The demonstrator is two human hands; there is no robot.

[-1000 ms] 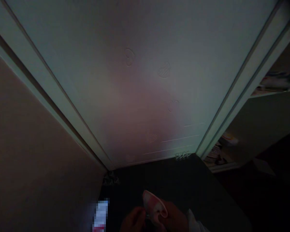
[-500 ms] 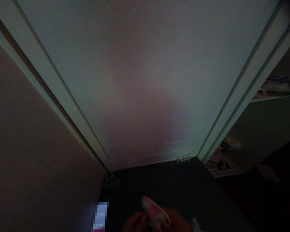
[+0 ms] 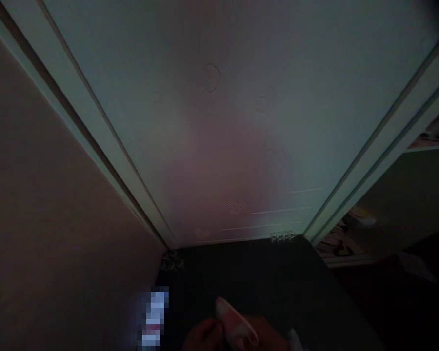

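The scene is very dark. At the bottom edge my right hand (image 3: 267, 335) is wrapped round a small pale pink object (image 3: 234, 324) with a rounded tip that points up and to the left. My left hand (image 3: 203, 336) is closed against the object's lower left side, fingers pinched at it. Only the upper parts of both hands show. What the pink object is, I cannot make out. A white cuff (image 3: 294, 337) shows at my right wrist.
A pale door panel (image 3: 241, 122) with faint embossed heart shapes fills the view ahead, above a dark surface (image 3: 259, 273). A plain wall (image 3: 40, 219) is on the left. A blurred bright patch (image 3: 154, 317) lies at lower left. Shelves with papers (image 3: 336, 243) stand at right.
The view has drifted slightly, shifting the door to the right. Both hands have sunk a little lower in the picture, still holding the pink object the same way.
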